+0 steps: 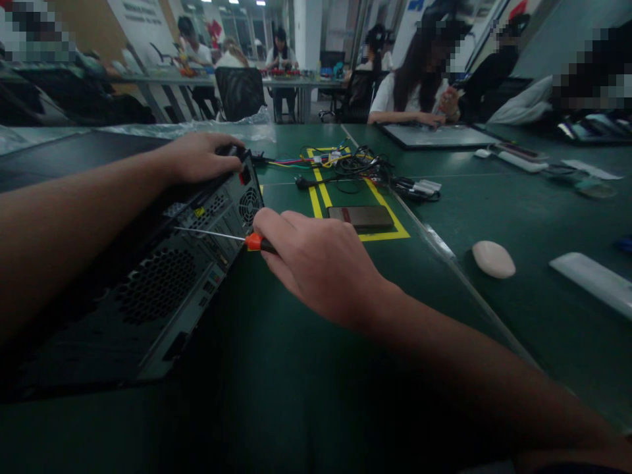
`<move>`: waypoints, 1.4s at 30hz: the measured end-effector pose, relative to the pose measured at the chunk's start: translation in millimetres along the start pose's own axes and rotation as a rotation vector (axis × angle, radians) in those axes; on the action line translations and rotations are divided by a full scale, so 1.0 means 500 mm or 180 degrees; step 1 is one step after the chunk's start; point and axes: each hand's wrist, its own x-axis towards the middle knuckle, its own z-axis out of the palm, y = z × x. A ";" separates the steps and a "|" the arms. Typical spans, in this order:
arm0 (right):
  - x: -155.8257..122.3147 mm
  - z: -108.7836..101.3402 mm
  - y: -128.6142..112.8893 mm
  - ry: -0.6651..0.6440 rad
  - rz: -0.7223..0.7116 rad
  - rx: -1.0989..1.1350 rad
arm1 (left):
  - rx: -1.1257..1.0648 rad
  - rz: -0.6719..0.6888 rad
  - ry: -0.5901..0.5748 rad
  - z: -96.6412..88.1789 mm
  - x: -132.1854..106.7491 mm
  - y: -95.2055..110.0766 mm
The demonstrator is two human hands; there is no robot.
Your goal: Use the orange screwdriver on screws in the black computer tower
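A black desktop computer case (pixel 162 296) stands at the left, its grey rear panel with vents and ports turned toward the right. My left hand (pixel 202 157) grips the top of the case by its far corner, thumb and fingers apart along the edge. My right hand (pixel 316 257) is closed around the handle of a screwdriver (pixel 254 241), orange and black. The thin metal shaft points left, and its tip is at the upper part of the rear panel. Whether the tip sits in a screw is too small to tell.
Beyond my right hand lie a flat brown-grey box (pixel 363 217) inside yellow tape (pixel 316 201) and a tangle of cables (pixel 365 164). Farther right are a pale mouse (pixel 494 259) and a white bar (pixel 592 280). Across the table a person (pixel 415 85) sits at a flat panel (pixel 439 135).
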 end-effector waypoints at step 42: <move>0.000 -0.011 -0.002 -0.0007 0.0180 0.0007 | 0.0127 -0.0027 0.0021 -0.002 -0.005 0.007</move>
